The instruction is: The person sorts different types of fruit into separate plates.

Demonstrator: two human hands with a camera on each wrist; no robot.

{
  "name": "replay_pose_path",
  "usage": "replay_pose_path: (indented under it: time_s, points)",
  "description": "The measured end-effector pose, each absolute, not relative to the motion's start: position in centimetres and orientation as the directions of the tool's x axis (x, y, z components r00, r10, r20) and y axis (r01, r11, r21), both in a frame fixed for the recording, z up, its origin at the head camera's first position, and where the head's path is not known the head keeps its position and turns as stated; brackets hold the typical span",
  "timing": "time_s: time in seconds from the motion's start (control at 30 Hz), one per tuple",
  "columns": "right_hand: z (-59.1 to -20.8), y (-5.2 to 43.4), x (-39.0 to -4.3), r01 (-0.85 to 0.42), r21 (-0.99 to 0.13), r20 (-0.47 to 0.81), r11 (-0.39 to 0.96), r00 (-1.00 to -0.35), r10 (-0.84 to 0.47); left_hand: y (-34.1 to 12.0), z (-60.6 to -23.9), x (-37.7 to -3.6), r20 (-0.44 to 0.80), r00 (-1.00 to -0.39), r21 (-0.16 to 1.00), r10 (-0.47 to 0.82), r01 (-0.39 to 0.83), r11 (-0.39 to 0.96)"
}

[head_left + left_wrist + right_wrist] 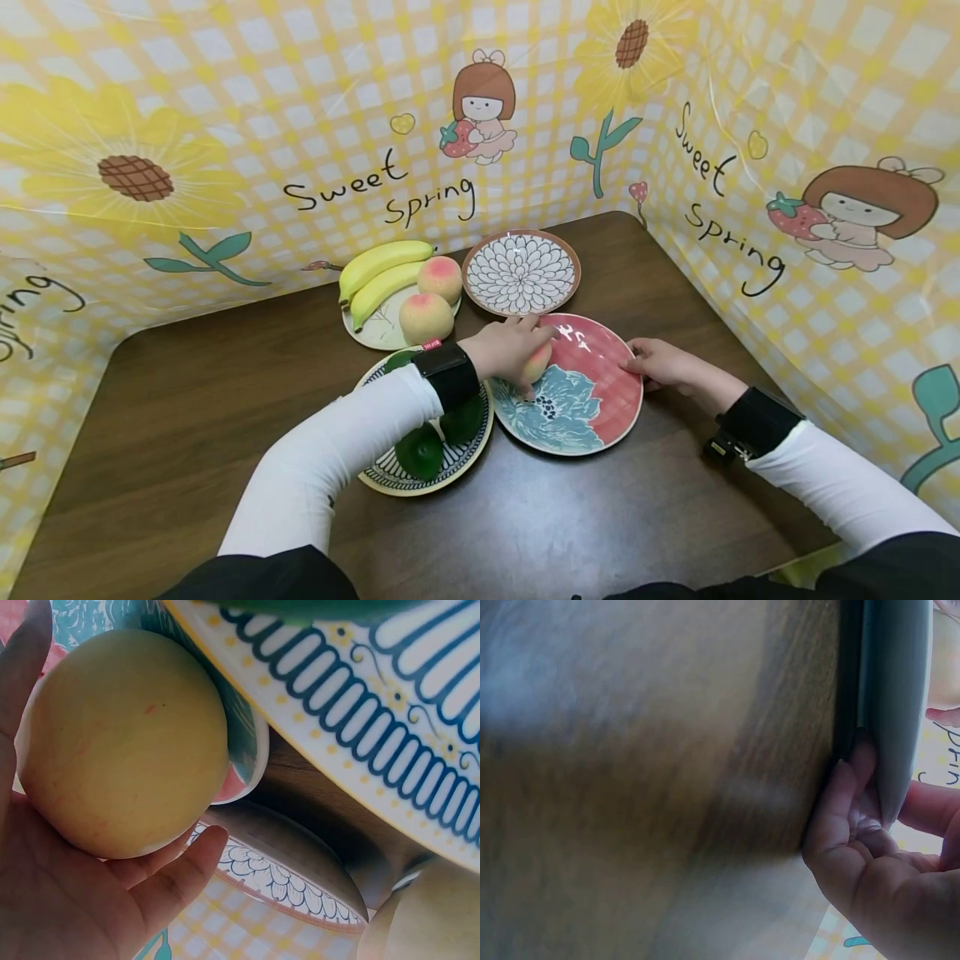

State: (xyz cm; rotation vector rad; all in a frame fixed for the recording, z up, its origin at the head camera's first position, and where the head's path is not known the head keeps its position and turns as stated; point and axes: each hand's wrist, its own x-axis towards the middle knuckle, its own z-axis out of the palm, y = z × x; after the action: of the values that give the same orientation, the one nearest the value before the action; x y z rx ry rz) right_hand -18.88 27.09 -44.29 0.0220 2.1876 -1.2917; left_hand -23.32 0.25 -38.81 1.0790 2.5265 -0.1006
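Four plates crowd the table (pixel 187 400), boxed in on three sides by a printed backdrop (pixel 225 125). Open room is the bare left half and the near strip; right of the red plate (pixel 600 392) the wall sits close.

Red plate: glazed, rigid, likely ceramic, so breakable and slick. Its left rim is touching or almost touching the striped plate (pixel 390 482) and its far rim lies just beside the white-petal plate (pixel 521 273); sliding it either way risks a knock. Right hand (pixel 663 365) pinches its right rim, thumb over, fingers (pixel 840 802) tucked under the edge. That's the sensible spot to steady or lift it.

Striped plate carries dark green fruit (pixel 420 450), partly hidden under the left forearm.

Far plate (pixel 375 329) holds two bananas (pixel 382 271) and two more peaches (pixel 427 317).

Peach (pixel 124 742): in the left hand (pixel 510 350), low over the red plate's left part; can't tell if it touches the plate yet. Fingers (pixel 176 877) and thumb cup it round the sides, a loose wrap. Round, matte yellow-pink skin, looks light; can't tell real from fake, so soft or firm is unknown. Will likely roll on the shallow glaze. Hold round its widest part, as now.
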Motion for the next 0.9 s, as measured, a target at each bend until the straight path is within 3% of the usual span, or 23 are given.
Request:
replay_pose_path:
  time_s: [0.23, 0.43, 0.7, 0.9]
  points:
    - [-44.6, 27.2, -18.8, 0.293, -0.803, -0.485, 0.519, -0.827, -0.284, 0.1, -38.6, -23.3, -0.392, -0.618, 0.137, 0.681, 0.693, 0.708]
    - [-44.5, 27.3, -18.9, 0.283, -0.8, -0.48, 0.529, -0.831, -0.282, -0.8, -36.4, -24.2, -0.32, -0.638, 0.245, 0.7, 0.658, 0.712]
    - [-44.3, 27.3, -18.9, 0.282, -0.806, -0.474, 0.52, -0.834, -0.283, -5.9, -29.8, -26.6, -0.127, -0.788, 0.388, 0.602, 0.52, 0.761]
    - [-44.4, 27.3, -18.9, 0.279, -0.804, -0.474, 0.525, -0.834, -0.283, -10.7, -29.2, -28.3, -0.155, -0.859, 0.429, 0.488, 0.386, 0.817]
